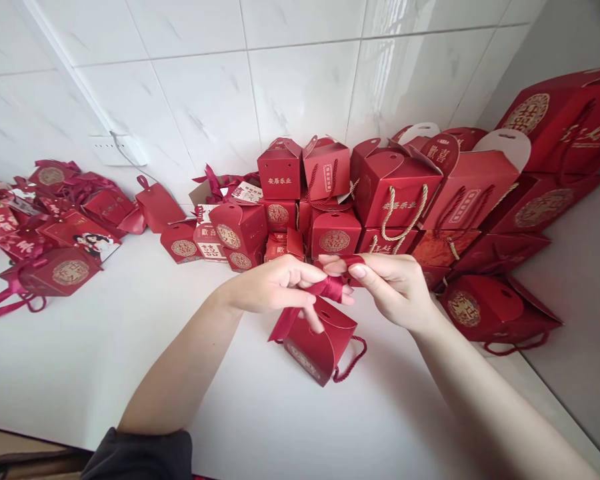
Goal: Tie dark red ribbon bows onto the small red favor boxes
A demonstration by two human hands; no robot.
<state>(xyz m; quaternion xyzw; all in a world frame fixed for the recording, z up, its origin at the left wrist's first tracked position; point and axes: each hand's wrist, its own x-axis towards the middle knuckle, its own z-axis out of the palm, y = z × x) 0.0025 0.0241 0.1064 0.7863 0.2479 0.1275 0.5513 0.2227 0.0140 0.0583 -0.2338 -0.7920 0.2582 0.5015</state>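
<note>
Dark red ribbon (331, 288) is wrapped around the fingers of my left hand (280, 287), whose thumb and another finger point down toward a small red box. My right hand (397, 283) pinches a part of the ribbon between thumb and fingers, close to my left fingertips. Beneath both hands the red box (315, 343) sits tilted on the white table (260, 427), with a twisted cord handle on its right side and a ribbon end at its left. A gold round print shows on its front.
Stacked red gift boxes (400, 193) line the tiled wall behind and to the right. At the left lies a pile of red boxes with ribbons (70, 270). A wall socket (117, 150) with a cable is above them.
</note>
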